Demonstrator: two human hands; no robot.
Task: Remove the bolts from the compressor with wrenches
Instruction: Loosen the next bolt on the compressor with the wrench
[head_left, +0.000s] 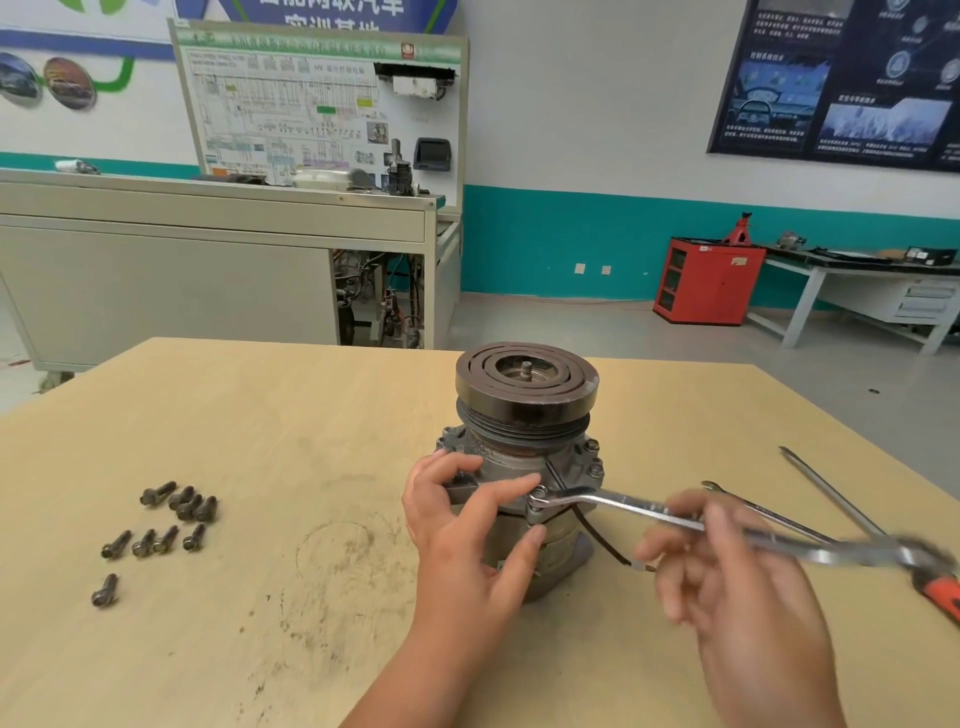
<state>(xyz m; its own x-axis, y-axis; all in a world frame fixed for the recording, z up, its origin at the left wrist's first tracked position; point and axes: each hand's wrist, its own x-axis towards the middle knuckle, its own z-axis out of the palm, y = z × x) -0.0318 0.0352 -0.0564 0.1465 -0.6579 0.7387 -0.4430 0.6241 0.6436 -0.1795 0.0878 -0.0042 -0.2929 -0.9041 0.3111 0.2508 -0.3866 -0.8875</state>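
Observation:
The compressor (524, 426) stands upright on the wooden table (260, 441), its dark grooved pulley on top. A silver ring wrench (613, 506) sits with its ring end over a bolt (540, 493) on the compressor's near flange. My left hand (467, 514) holds the compressor body, its fingers curled round the flange next to that bolt. My right hand (727, 571) is blurred and holds the wrench handle from below with curled fingers. More bolts (592, 460) stay in the right flange. Several loose bolts (166, 519) lie on the table at the left.
A second wrench (758, 512), a long rod (831, 491) and an orange-handled tool (940, 592) lie at the table's right. Behind the table are a grey bench (208, 270), a red cabinet (706, 280) and a workbench (857, 275).

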